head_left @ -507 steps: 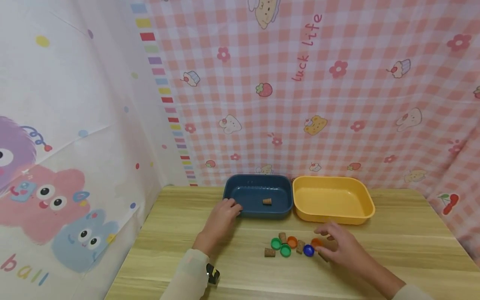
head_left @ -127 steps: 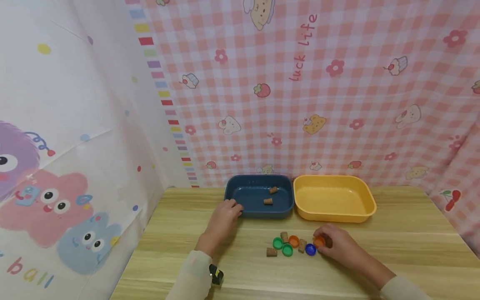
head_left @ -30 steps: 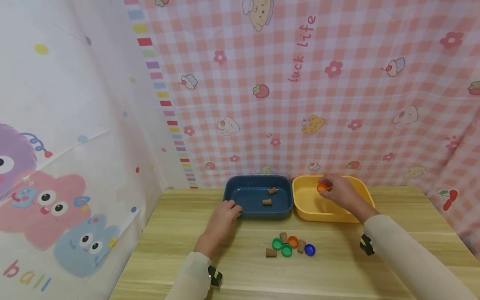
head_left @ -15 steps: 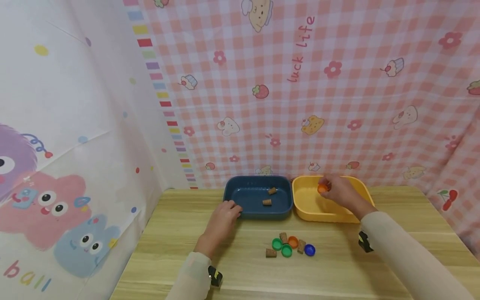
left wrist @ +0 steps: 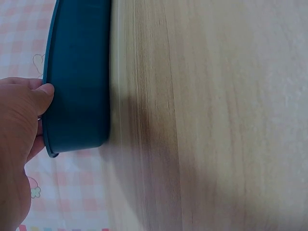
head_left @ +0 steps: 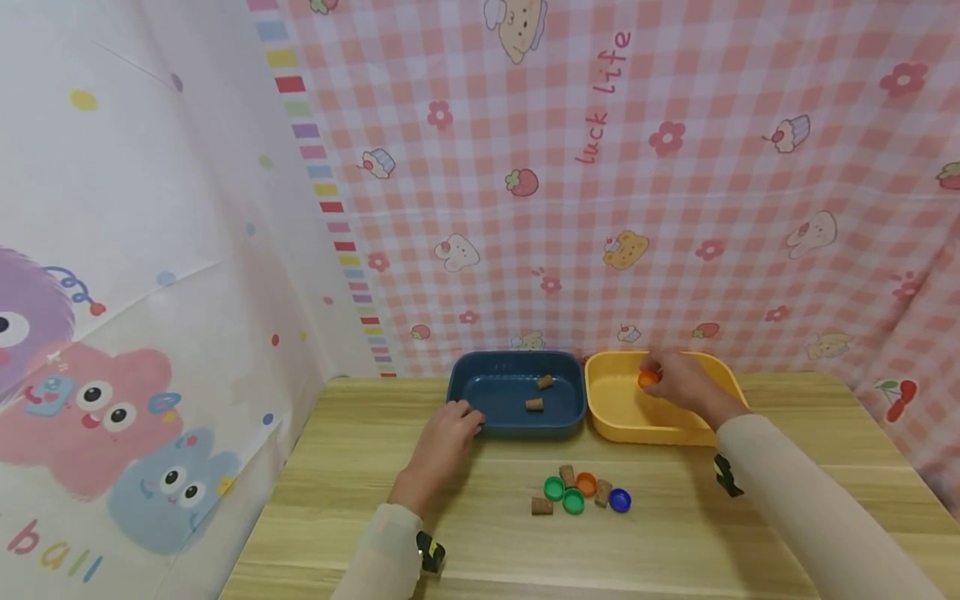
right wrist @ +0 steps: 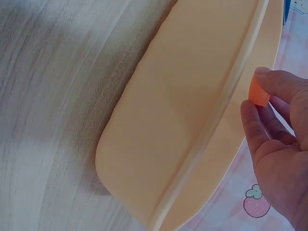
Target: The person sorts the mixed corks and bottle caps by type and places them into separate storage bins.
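Note:
My right hand [head_left: 686,383] pinches an orange bottle cap [right wrist: 259,91] between thumb and fingertips, over the yellow tray [head_left: 652,434]. In the right wrist view the cap overlaps the tray's far inner wall. My left hand [head_left: 447,433] grips the near left rim of the dark blue tray [left wrist: 79,77], thumb on the outside and fingers over the edge. Inside that tray lie two cork stoppers, one cork [head_left: 545,382] behind the other cork [head_left: 534,405].
In front of the trays sit three corks [head_left: 542,506], two green caps [head_left: 573,501], an orange cap [head_left: 586,484] and a blue cap [head_left: 619,500], close together on the wooden table [head_left: 480,550]. A pink checked cloth [head_left: 480,208] hangs right behind the trays.
Since the earliest frame a second cork has come into the blue tray. My right hand has lifted the orange cap from the table to the yellow tray. The left hand has stayed put.

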A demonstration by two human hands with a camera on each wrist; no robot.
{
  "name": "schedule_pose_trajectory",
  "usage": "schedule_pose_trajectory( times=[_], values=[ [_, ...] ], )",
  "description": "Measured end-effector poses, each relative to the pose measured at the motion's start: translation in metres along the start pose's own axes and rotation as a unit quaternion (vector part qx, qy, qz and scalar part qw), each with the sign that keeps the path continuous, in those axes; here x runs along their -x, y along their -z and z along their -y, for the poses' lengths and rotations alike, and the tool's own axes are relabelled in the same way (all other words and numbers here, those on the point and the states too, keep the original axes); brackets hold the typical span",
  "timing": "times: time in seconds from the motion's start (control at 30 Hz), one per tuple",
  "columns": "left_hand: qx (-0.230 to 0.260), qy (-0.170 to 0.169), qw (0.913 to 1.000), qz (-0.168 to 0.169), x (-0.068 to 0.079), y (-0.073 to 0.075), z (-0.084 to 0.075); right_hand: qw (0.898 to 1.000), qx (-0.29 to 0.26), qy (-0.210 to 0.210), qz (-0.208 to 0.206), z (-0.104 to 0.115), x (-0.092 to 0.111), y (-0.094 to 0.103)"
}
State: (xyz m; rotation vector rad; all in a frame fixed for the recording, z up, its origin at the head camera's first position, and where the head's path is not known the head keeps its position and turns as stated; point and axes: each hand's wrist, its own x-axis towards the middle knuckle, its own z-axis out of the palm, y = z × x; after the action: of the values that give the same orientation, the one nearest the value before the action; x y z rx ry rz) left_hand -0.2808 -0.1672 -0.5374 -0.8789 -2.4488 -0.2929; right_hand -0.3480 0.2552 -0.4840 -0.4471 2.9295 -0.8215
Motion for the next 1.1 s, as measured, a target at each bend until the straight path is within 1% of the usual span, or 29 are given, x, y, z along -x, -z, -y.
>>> schedule_pose_trajectory(
  times=[0.23, 0.47, 0.87, 1.1],
  values=[
    [0.0, -0.003, 1.0, 0.0, 0.0006, -0.0004, 0.0009, 1.0, 0.006, 0.002, 0.005, -0.0007, -0.0009, 0.001],
    [-0.006, -0.001, 0.9999, 0.009, 0.0002, -0.0002, 0.001, 0.999, 0.031, 0.027, 0.001, -0.0026, -0.0018, 0.0003],
    [-0.007, 0.001, 0.9999, 0.011, -0.0012, 0.0026, -0.0012, 0.999, 0.028, 0.021, 0.001, -0.002, -0.0021, -0.001],
    [-0.003, 0.002, 0.9999, 0.013, -0.0011, 0.0028, -0.0011, 0.999, 0.005, -0.036, 0.038, 0.0003, -0.002, -0.0014]
  ],
)
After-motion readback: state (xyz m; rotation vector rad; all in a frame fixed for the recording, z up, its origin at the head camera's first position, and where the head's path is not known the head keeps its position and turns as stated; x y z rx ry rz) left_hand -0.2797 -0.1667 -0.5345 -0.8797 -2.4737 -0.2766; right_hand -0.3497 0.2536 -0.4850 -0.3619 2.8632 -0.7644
